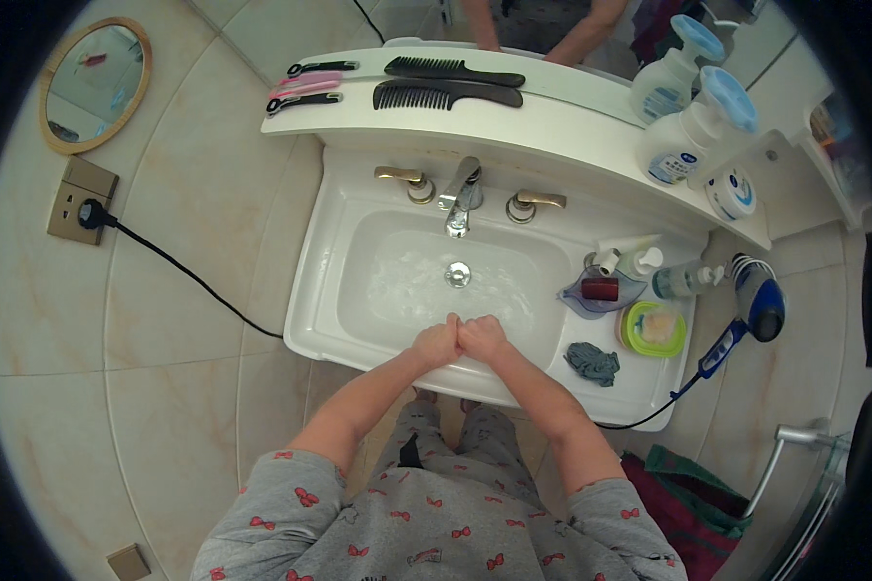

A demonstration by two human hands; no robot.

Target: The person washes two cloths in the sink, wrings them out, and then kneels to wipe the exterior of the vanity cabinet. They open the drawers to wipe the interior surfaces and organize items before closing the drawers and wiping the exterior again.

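My left hand [436,343] and my right hand [482,338] are pressed together over the front of a white washbasin [312,312]. Their fingers are curled in and touch at the knuckles. Nothing shows between them, though the palms are hidden. Rippled water [400,290] lies in the bowl around a round metal drain stopper [458,274]. Beyond my hands stands a chrome faucet [459,200], flanked by a left lever handle [407,178] and a right one [534,203].
On the right ledge sit a crumpled grey-blue cloth [592,364], a green-rimmed soap box [654,330], a purple leaf-shaped dish [588,301] and a clear pump bottle [679,281]. A blue hair dryer [759,305] hangs beside them. The mirrored shelf [567,123] bears a black comb [447,94] and white pump bottles.
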